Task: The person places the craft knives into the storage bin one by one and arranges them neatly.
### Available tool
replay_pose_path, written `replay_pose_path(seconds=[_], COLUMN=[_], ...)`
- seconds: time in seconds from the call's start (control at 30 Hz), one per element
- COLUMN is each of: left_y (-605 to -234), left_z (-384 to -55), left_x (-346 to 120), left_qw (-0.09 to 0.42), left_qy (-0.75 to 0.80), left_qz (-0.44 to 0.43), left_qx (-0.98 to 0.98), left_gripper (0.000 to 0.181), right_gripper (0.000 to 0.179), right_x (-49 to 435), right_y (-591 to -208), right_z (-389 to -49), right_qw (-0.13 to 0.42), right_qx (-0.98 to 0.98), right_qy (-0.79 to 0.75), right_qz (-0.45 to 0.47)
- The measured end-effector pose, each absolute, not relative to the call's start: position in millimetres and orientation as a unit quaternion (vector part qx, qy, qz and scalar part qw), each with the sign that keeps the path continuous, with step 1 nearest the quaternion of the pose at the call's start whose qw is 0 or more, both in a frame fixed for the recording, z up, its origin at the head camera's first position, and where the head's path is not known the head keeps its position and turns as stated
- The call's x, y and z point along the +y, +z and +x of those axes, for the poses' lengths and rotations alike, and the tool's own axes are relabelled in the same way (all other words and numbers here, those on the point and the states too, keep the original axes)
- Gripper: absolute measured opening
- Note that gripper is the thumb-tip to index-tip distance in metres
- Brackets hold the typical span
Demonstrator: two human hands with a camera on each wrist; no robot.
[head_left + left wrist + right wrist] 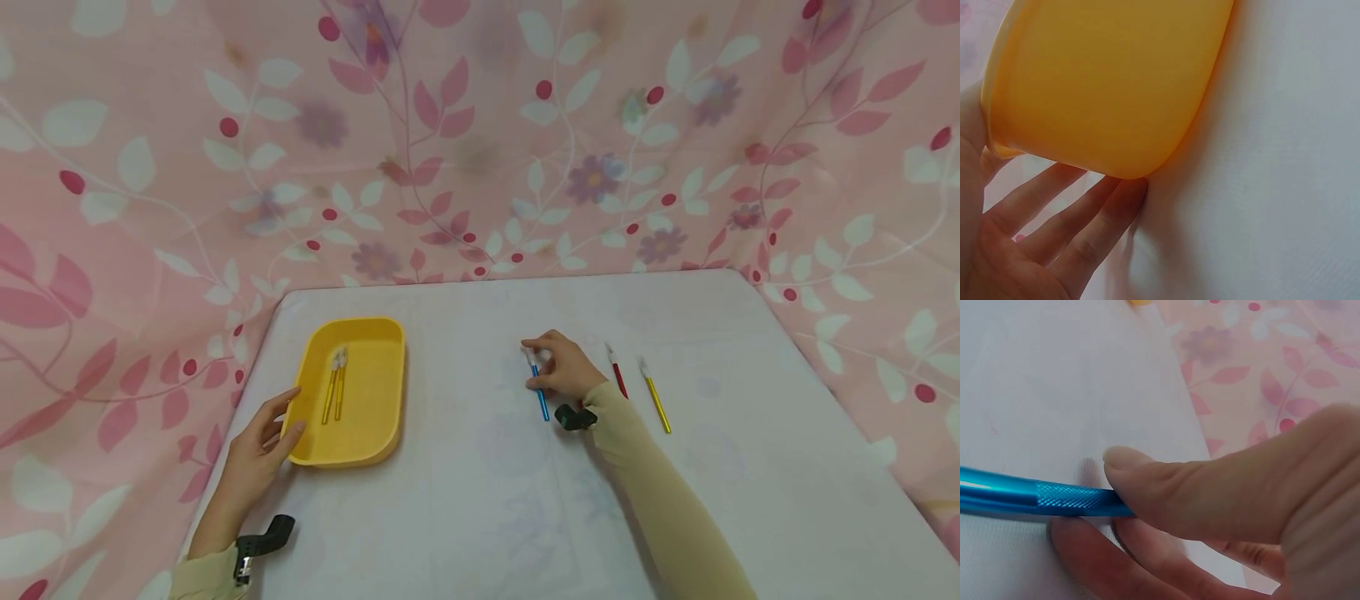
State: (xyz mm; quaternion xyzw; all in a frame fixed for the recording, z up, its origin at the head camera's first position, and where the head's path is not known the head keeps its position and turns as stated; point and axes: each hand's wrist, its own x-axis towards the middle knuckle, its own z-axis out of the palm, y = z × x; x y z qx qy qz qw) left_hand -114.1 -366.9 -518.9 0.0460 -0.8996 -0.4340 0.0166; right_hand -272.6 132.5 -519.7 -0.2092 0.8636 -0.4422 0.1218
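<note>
My left hand [253, 457] grips the left side of a yellow tray [372, 417], thumb over the rim and fingers against the outside. In the left wrist view, fingertips touch the lower edge of the tray's wall [1116, 94]. Two craft knives [339, 396] with gold-yellow handles and clear caps lie side by side in the tray. Right of it, my right hand [567, 368] pinches a blue craft knife [542, 403] close over the table. Seen from the right wrist, the thumb presses the knurled blue handle [1004, 492] from above with fingers below.
Beyond my right hand lie a red craft knife [618, 377], partly hidden by the forearm, and a yellow craft knife [657, 400]. A white cloth covers the table [465, 500]. Pink floral fabric [480, 150] hangs behind and at both sides.
</note>
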Motion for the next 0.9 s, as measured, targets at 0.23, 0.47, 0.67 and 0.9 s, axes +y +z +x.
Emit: replay_pose_path(seconds=[0.23, 0.47, 0.67, 0.9], left_y=[-521.0, -522.0, -521.5, -521.0], left_z=[-114.9, -114.1, -113.5, -114.0], left_x=[-367.6, -368.7, -368.6, -368.1], left_qw=[0.024, 0.032, 0.027, 0.028], left_qy=[-0.436, -0.437, -0.435, -0.434], left_qz=[0.04, 0.037, 0.039, 0.042], left_qx=[-0.899, -0.898, -0.899, -0.899], left_gripper=[0.063, 0.061, 0.062, 0.062], right_gripper=[0.071, 0.071, 0.07, 0.063], right_x=[135.7, 133.7, 128.9, 121.1], right_y=[-520.4, -514.8, -500.8, -473.4], right_z=[-271.8, -265.8, -254.4, -243.7], right_qw=[0.109, 0.128, 0.142, 0.124], right_qx=[0.864, 0.841, 0.804, 0.774], right_qy=[-0.445, -0.489, -0.545, -0.577], right_qz=[-0.21, -0.191, -0.192, -0.227])
